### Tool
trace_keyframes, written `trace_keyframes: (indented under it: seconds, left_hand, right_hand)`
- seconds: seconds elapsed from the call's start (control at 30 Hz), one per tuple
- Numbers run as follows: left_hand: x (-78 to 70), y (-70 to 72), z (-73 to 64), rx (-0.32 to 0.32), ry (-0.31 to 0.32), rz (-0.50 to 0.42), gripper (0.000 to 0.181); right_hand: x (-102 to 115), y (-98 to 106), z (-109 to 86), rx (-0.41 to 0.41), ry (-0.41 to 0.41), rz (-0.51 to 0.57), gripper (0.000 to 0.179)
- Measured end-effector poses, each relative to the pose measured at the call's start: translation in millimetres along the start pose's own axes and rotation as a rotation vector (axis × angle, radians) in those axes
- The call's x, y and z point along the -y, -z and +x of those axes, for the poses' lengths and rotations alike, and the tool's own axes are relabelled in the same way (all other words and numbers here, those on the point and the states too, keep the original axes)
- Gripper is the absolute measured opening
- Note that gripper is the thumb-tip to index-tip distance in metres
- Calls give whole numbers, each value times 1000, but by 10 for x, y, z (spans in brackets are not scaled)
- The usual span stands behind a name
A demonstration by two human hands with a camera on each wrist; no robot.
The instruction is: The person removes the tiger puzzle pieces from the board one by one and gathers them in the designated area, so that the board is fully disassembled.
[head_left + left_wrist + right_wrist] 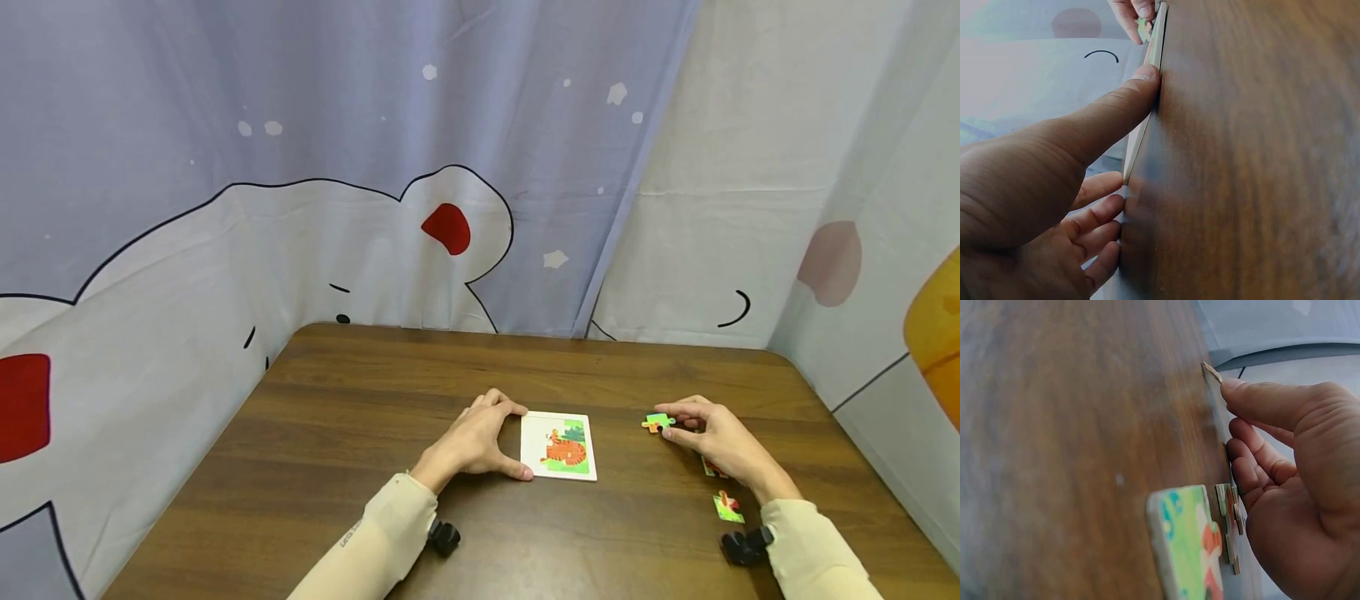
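A white-framed puzzle board [532, 437] with a partly filled orange tiger picture lies on the table in the head view. My left hand [474, 438] holds its left side, thumb at the near corner and index finger at the far one; in the left wrist view the thumb [1116, 106] presses the board's edge. To the right of the board, my right hand [712, 437] pinches a green and orange puzzle piece [651, 422] between thumb and fingers. The right wrist view shows that piece [1211, 372] edge-on at the fingertips.
A loose puzzle piece [727, 507] lies near the right wrist, and more pieces [712, 469] are partly hidden under the right hand. The brown wooden table [360, 392] is bordered by a printed curtain [360, 250] behind and at both sides.
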State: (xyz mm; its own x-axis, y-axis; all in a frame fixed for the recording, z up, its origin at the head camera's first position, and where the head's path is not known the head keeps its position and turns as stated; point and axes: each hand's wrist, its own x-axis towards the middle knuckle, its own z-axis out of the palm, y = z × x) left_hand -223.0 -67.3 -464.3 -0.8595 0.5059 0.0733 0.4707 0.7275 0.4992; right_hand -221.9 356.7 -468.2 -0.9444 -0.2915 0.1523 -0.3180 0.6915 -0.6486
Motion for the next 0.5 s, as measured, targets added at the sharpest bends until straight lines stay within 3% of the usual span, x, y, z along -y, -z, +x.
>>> trace_keyframes:
  seconds: [0.5]
  left_hand:
    - [-2, 6, 6, 5, 1, 0, 99]
  right_hand:
    - [31, -23, 5, -1, 7, -27, 41]
